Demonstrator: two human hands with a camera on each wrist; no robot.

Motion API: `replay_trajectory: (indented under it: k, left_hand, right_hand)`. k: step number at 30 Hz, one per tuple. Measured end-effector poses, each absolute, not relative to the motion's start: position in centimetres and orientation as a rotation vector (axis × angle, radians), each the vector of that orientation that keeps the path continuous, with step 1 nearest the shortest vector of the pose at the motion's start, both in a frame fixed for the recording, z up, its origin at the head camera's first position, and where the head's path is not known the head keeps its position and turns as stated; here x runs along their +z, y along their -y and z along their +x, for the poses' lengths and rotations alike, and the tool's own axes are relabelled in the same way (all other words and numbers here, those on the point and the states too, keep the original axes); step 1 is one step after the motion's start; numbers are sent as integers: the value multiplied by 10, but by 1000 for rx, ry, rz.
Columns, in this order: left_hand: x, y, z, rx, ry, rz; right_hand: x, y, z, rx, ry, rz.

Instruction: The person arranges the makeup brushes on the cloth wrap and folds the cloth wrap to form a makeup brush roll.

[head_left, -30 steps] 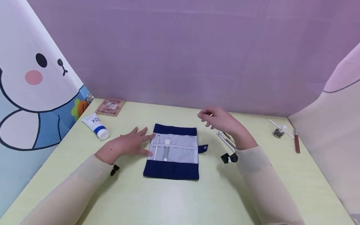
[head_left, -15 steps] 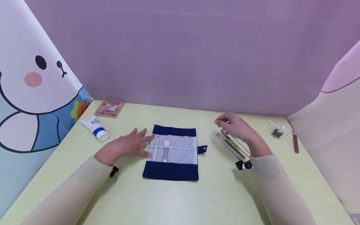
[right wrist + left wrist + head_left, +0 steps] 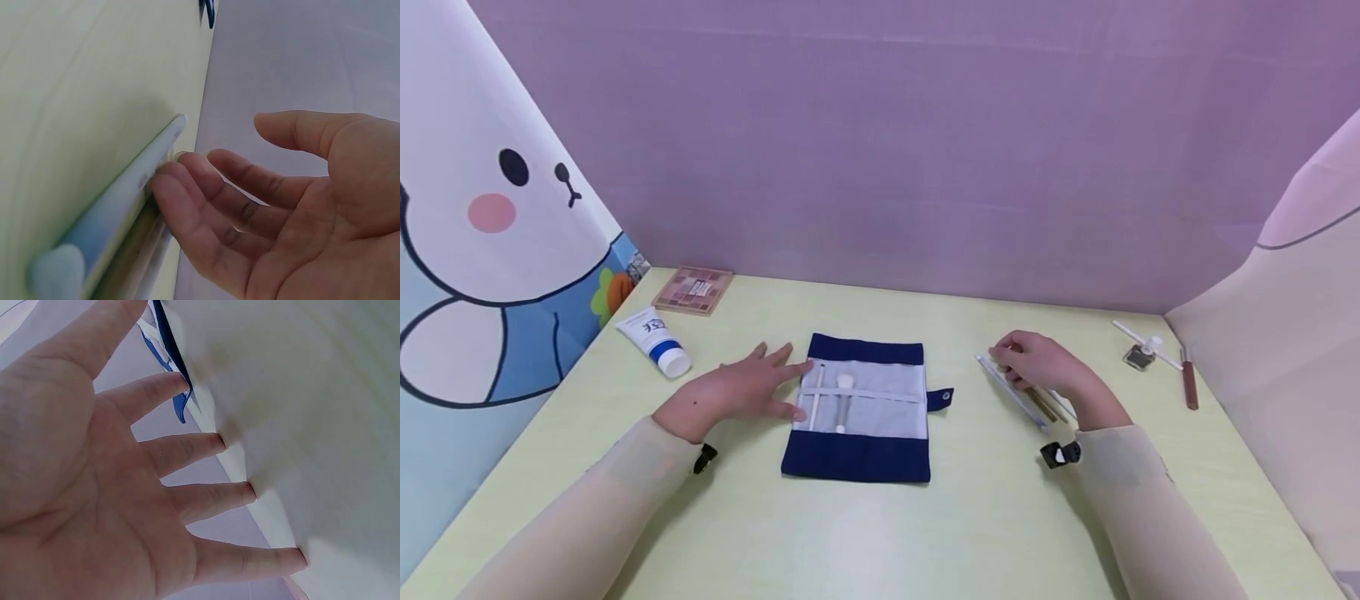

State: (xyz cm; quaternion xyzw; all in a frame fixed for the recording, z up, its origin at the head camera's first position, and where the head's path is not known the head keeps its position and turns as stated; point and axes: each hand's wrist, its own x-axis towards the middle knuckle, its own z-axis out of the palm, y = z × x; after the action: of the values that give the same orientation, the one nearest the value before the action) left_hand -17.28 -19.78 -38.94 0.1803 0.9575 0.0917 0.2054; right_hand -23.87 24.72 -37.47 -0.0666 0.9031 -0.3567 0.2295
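Note:
A navy brush roll lies unfolded mid-table, its grey inside showing. Under its strap sit a thin white stick and a white makeup brush. My left hand has its fingers spread, thumb and forefinger at the roll's left edge. In the left wrist view its fingertips meet the tabletop. To the right, my right hand is over several slim pens. A pale blue-white pen is nearest, with a gold-brown pen beside it. The right wrist view shows bent fingers by the pens, thumb apart from them.
At the back left are a pink palette and a white tube with a blue band. Far right lie a small dark bottle, a white stick and a brown-handled tool. A purple backdrop rises behind the table.
My right hand has moved right and toward me, from beyond the pens down to them. My left hand and the brush roll have stayed in place.

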Motion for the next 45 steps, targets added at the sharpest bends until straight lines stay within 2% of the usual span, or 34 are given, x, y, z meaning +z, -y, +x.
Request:
replay_trajectory:
  k: [21, 45]
  left_hand:
    - [-388, 197, -173, 247, -2661, 526]
    - [-389, 198, -175, 253, -2654, 498]
  right_hand:
    - [-384, -234, -237, -627, -2650, -333]
    - [-386, -233, -238, -634, -2694, -345]
